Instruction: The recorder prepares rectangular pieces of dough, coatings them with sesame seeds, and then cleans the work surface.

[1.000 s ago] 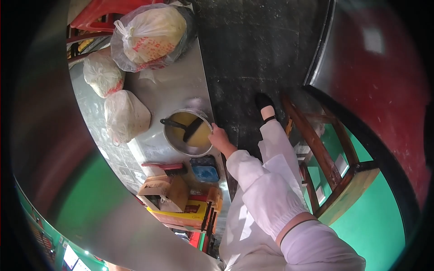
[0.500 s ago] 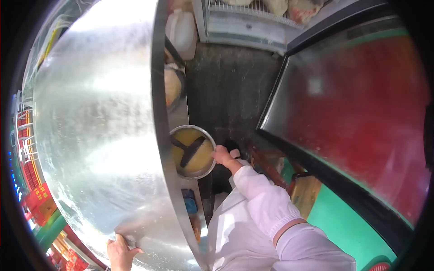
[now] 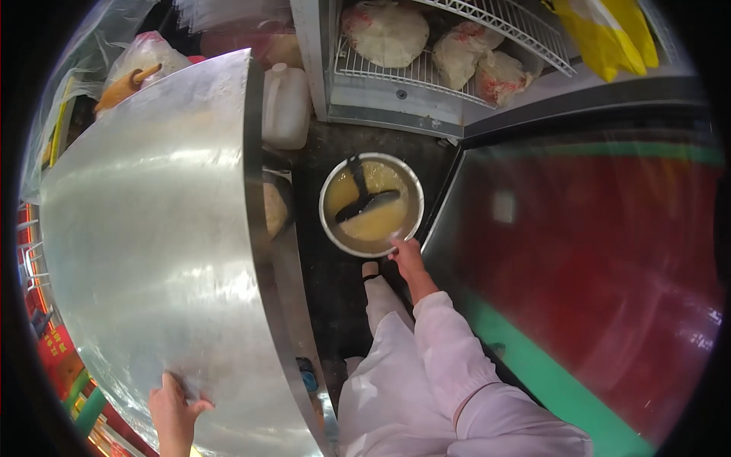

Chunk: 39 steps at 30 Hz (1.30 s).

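My right hand (image 3: pixel 409 257) is closed on the near rim of a round metal basin (image 3: pixel 326 219). The basin holds yellowish liquid (image 3: pixel 373 222). A dark, branching shape shows in the liquid; whether it is a tool or a reflection I cannot tell. The basin is over the dark floor, right of the steel worktop (image 3: pixel 152 251). On the near part of that worktop rests my left hand (image 3: pixel 175 411), thumb spread from the fingers, holding nothing.
Ahead stands an open fridge with bagged food (image 3: pixel 386 36) on a wire shelf (image 3: pixel 415 80). Its red, glossy door (image 3: pixel 579 259) swings out along the right. A white jug (image 3: pixel 286 107) stands past the worktop edge; a rolling pin (image 3: pixel 129 87) lies at the far left.
The basin, gripped by my right hand, has moved away from beside the worktop edge, forward and to the right. My view has shifted to show more of the fridge. My left hand stays on the worktop.
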Each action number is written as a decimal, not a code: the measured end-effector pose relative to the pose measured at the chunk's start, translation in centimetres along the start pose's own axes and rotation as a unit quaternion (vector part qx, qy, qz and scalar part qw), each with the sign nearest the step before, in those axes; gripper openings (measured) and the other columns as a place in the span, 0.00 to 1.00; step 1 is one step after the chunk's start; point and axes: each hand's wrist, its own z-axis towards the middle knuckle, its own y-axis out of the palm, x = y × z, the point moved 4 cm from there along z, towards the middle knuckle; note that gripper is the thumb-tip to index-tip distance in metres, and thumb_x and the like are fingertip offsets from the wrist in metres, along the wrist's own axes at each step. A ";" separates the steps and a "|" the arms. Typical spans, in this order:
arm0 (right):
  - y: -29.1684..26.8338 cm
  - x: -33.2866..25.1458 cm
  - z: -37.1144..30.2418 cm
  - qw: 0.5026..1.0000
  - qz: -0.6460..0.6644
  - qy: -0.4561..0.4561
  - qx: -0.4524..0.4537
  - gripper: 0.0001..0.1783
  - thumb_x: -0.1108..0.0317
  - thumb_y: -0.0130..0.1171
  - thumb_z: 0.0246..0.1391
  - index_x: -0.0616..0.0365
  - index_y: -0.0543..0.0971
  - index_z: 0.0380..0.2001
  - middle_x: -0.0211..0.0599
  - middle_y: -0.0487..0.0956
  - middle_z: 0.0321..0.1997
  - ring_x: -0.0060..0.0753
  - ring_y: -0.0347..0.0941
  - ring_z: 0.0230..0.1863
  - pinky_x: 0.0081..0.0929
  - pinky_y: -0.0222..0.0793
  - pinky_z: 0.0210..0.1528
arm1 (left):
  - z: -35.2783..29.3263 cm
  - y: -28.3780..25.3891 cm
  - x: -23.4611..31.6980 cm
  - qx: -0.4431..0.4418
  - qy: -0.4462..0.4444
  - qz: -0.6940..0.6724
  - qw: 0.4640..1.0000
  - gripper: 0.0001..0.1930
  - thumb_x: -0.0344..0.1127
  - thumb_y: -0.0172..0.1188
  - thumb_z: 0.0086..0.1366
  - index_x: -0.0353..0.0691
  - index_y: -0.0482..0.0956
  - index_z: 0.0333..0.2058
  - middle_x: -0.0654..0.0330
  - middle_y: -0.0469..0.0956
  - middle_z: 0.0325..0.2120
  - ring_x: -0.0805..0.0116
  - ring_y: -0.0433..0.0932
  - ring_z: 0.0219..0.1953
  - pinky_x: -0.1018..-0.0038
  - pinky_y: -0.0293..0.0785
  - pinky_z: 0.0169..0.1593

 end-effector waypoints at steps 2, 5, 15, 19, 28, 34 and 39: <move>0.7 -2.9 2.8 0.999 0.027 -0.028 0.023 0.08 0.75 0.55 0.50 0.62 0.75 0.35 0.34 0.75 0.29 0.26 0.70 0.22 0.22 0.66 0.20 | 0.2 -0.4 0.3 0.044 0.001 0.021 0.999 0.36 0.50 0.76 0.26 0.37 0.66 0.29 0.55 0.69 0.16 0.53 0.69 0.23 0.64 0.64 0.28; 1.6 -6.5 7.8 0.999 0.015 -0.035 0.033 0.08 0.75 0.55 0.50 0.62 0.74 0.35 0.34 0.75 0.30 0.27 0.70 0.23 0.23 0.67 0.20 | 1.2 -1.1 1.3 -0.014 -0.045 -0.018 0.999 0.35 0.50 0.76 0.26 0.37 0.67 0.30 0.56 0.71 0.17 0.53 0.70 0.23 0.64 0.65 0.32; 6.9 -12.3 23.7 0.994 0.064 0.003 0.084 0.08 0.77 0.56 0.50 0.64 0.73 0.36 0.38 0.75 0.29 0.31 0.70 0.22 0.24 0.69 0.19 | 2.1 -2.5 2.6 -0.122 -0.059 0.023 0.990 0.25 0.32 0.77 0.36 0.37 0.72 0.33 0.51 0.76 0.25 0.50 0.72 0.29 0.62 0.71 0.36; 10.2 -14.2 28.7 0.989 0.095 0.000 0.111 0.07 0.78 0.54 0.52 0.63 0.72 0.35 0.41 0.74 0.30 0.33 0.70 0.23 0.25 0.68 0.18 | 2.0 -2.3 2.9 -0.119 -0.149 -0.008 0.982 0.23 0.29 0.75 0.37 0.36 0.74 0.34 0.50 0.75 0.25 0.48 0.72 0.31 0.59 0.70 0.38; 13.9 -17.9 37.1 0.985 0.144 -0.018 0.090 0.07 0.76 0.52 0.56 0.64 0.70 0.38 0.43 0.73 0.32 0.37 0.71 0.26 0.29 0.73 0.21 | 1.6 -0.4 0.8 -0.166 -0.044 0.106 0.979 0.22 0.31 0.72 0.42 0.33 0.74 0.36 0.47 0.76 0.32 0.45 0.73 0.34 0.57 0.70 0.41; 17.2 -19.4 36.9 0.993 0.115 -0.023 -0.030 0.11 0.74 0.52 0.60 0.65 0.69 0.45 0.42 0.74 0.40 0.39 0.74 0.37 0.38 0.81 0.38 | -1.0 -1.4 -1.2 -0.160 -0.208 0.090 0.961 0.38 0.37 0.73 0.46 0.31 0.65 0.55 0.44 0.77 0.37 0.45 0.75 0.40 0.57 0.72 0.46; 12.3 -15.2 33.6 0.993 0.041 -0.064 -0.086 0.20 0.69 0.55 0.60 0.61 0.65 0.53 0.41 0.70 0.51 0.44 0.73 0.50 0.44 0.77 0.45 | -1.6 2.0 -4.1 -0.137 -0.049 0.228 0.963 0.40 0.41 0.72 0.48 0.34 0.63 0.57 0.46 0.73 0.45 0.50 0.73 0.46 0.60 0.71 0.51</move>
